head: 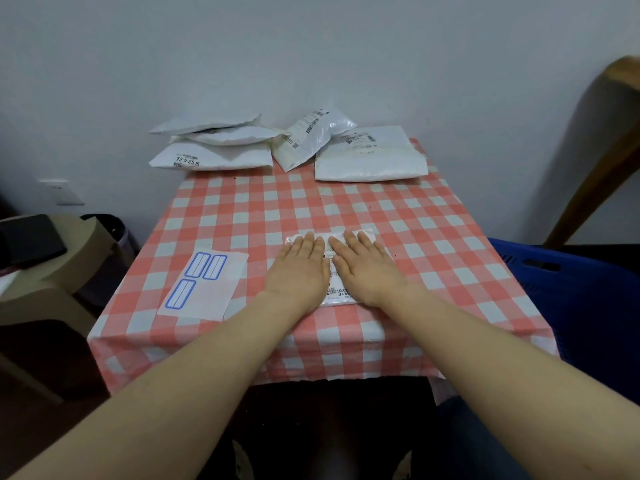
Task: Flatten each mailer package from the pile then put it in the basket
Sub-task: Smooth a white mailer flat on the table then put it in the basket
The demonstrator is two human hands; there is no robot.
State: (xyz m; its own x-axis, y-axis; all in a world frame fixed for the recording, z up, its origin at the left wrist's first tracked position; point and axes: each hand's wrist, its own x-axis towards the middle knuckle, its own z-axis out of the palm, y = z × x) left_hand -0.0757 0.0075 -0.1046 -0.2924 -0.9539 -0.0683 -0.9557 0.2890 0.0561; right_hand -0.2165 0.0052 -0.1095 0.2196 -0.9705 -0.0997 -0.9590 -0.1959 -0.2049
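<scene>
A white mailer package [333, 271] lies flat on the red-and-white checked tablecloth [433, 237] near the table's front. My left hand [298, 271] and my right hand [367, 268] press down on it side by side, palms down, fingers straight. Most of the mailer is hidden under my hands. The pile of white mailers sits along the far edge: a stack at back left [211, 147], a tilted one in the middle [310, 136] and a large one at back right [372, 157]. A blue plastic basket [568, 289] stands to the right of the table.
A sheet of blue-framed labels [204, 282] lies on the cloth left of my hands. A wooden chair back [609, 133] rises at the right by the wall. Beige furniture [55, 271] and a dark bin [110, 233] stand to the left of the table.
</scene>
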